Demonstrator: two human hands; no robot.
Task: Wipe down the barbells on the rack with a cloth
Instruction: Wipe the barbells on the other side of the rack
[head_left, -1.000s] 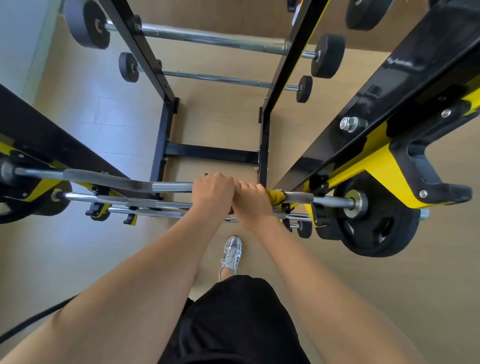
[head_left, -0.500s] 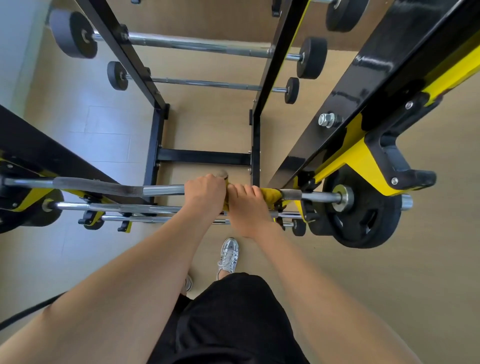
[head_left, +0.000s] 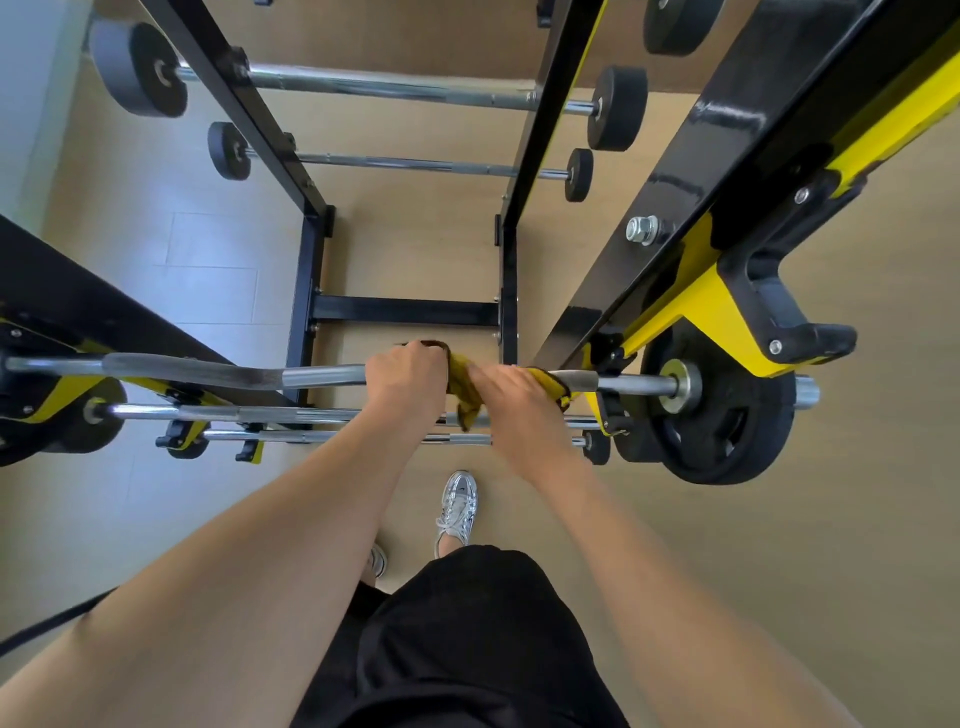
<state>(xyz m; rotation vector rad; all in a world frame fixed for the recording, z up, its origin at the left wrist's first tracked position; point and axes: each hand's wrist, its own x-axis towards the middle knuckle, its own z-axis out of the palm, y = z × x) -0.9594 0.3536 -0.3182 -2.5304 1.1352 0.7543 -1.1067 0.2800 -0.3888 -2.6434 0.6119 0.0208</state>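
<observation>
While left hand grips the barbell, right hand holds the cloth.

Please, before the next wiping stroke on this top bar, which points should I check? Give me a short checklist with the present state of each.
1. The yellow cloth is draped over the top barbell: ok.
2. The left hand grips the cloth's end on the bar: ok.
3. The right hand curls over the cloth: ok.
4. The bare shaft to the left is free for wiping: ok.
5. The weight plate is locked on its sleeve: cannot tell.
6. The lower barbells are already wiped: cannot tell.
</observation>
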